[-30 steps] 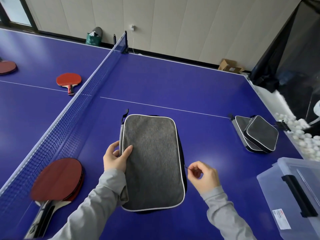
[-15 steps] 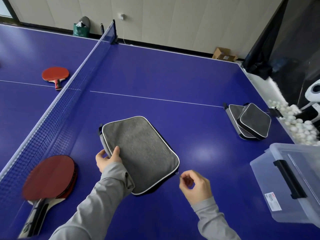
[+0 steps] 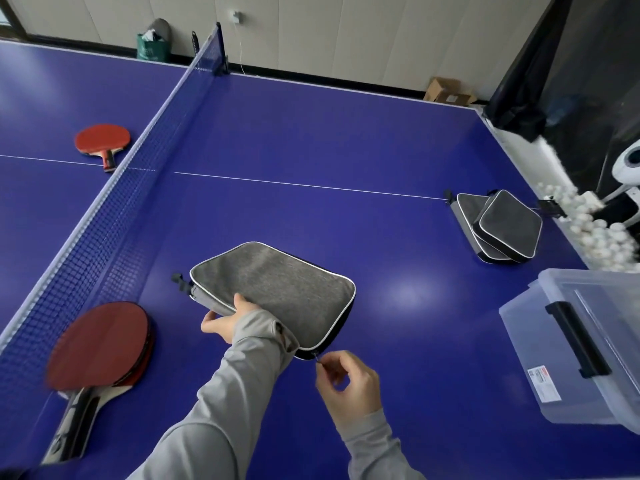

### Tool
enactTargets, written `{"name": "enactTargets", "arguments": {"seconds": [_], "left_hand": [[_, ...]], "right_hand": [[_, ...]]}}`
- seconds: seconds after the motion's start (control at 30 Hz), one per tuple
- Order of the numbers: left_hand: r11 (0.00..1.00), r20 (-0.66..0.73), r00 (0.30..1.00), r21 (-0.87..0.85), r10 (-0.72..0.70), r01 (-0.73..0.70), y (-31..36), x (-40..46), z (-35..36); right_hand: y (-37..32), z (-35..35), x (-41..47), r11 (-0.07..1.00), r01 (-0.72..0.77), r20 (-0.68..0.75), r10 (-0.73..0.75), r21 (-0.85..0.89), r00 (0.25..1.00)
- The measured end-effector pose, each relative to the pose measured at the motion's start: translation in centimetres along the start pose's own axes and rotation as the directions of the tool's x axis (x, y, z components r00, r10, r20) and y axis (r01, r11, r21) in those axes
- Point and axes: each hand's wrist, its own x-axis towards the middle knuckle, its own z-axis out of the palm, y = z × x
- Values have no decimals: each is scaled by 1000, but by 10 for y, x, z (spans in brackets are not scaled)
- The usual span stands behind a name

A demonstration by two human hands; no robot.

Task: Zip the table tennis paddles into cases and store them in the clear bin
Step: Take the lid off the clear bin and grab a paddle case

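A grey paddle case [image 3: 277, 285] with white piping lies slanted on the blue table [image 3: 311, 140]. My left hand [image 3: 221, 322] grips its near long edge, thumb on top. My right hand [image 3: 346, 379] pinches the zipper pull at the case's near corner. Two more grey cases [image 3: 498, 226] are stacked at the right edge. The clear bin [image 3: 575, 358], with a black handle and its lid on, stands at the near right. A stack of red paddles [image 3: 97, 348] rests at the near left by the net. Another red paddle [image 3: 102, 140] lies beyond the net.
The net [image 3: 114, 188] runs from near left to the far middle. Several white balls [image 3: 588, 230] sit in a tray off the right edge beside a black curtain [image 3: 554, 64]. A cardboard box [image 3: 446, 91] and a green bag [image 3: 152, 46] stand by the far wall.
The case has been turned from lengthwise to slanted. My right hand has travelled with the zipper pull along the edge to the near corner, and my left hand shifted to the near long edge.
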Motion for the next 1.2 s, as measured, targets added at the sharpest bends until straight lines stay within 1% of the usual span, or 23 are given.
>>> {"name": "enactTargets", "arguments": {"seconds": [0.13, 0.3, 0.43, 0.53, 0.57, 0.63, 0.67, 0.7, 0.73, 0.77, 0.83, 0.9, 0.93, 0.97, 1.0, 1.03, 1.07, 1.1, 1.13, 1.17, 1.2], "left_hand": [[1000, 23, 1000, 4, -7, 7, -1, -5, 3], [999, 83, 995, 12, 52, -53, -3, -8, -2], [999, 98, 995, 34, 23, -26, -1, -10, -6], [994, 173, 983, 72, 68, -81, 1, 2, -13], [989, 216, 971, 89, 98, -119, 2, 7, -16], [975, 331, 932, 113, 146, -193, 3, 16, -23], [968, 398, 904, 123, 155, -221, 3, 19, -27], [963, 468, 871, 133, 149, -236, 2, 21, -32], [962, 535, 835, 140, 127, -236, 0, 22, -36], [964, 595, 798, 144, 96, -224, -1, 23, -40], [964, 686, 727, 169, 34, -204, -6, 23, -46], [958, 734, 680, 205, -14, -202, -12, 22, -50], [957, 747, 664, 216, -34, -195, -14, 22, -50], [955, 754, 654, 228, -50, -190, -16, 21, -50], [952, 757, 651, 238, -57, -194, -18, 21, -49], [948, 758, 650, 246, -58, -203, -19, 18, -48], [939, 757, 651, 260, -52, -227, -21, 15, -46], [920, 757, 652, 282, -40, -271, -23, 11, -43], [888, 750, 662, 317, -20, -332, -26, 8, -41], [849, 738, 675, 358, -2, -389, -28, 3, -38], [819, 740, 672, 383, 6, -428, -30, -3, -36]], "right_hand": [[-5, 10, -1, 1000, 22, -8, -22, 19, 1000], [-4, 15, -2, 994, 103, -13, -103, -23, 995], [-1, 14, -2, 995, 94, 22, -95, 29, 995], [8, 0, -2, 994, -6, 76, -3, 110, 997], [13, -8, 0, 989, -54, 47, 48, 134, 998], [27, -25, 9, 958, -192, -77, 212, 211, 974], [35, -33, 17, 924, -273, -128, 315, 266, 941], [42, -41, 26, 879, -352, -147, 414, 323, 898], [48, -49, 35, 827, -426, -122, 497, 368, 859], [52, -55, 43, 769, -498, -49, 561, 400, 827], [56, -63, 52, 634, -633, 189, 624, 445, 758], [52, -65, 52, 474, -726, 425, 596, 499, 681], [48, -65, 48, 406, -748, 503, 561, 524, 657], [44, -65, 45, 359, -752, 550, 522, 552, 652], [40, -64, 42, 333, -739, 565, 486, 586, 667], [37, -63, 40, 334, -711, 552, 460, 618, 696], [35, -62, 38, 376, -677, 514, 449, 633, 730], [32, -61, 38, 462, -638, 457, 449, 616, 767], [30, -60, 37, 576, -593, 390, 448, 562, 805], [28, -60, 36, 694, -536, 324, 428, 481, 844], [25, -59, 35, 797, -469, 268, 391, 379, 881]]}}
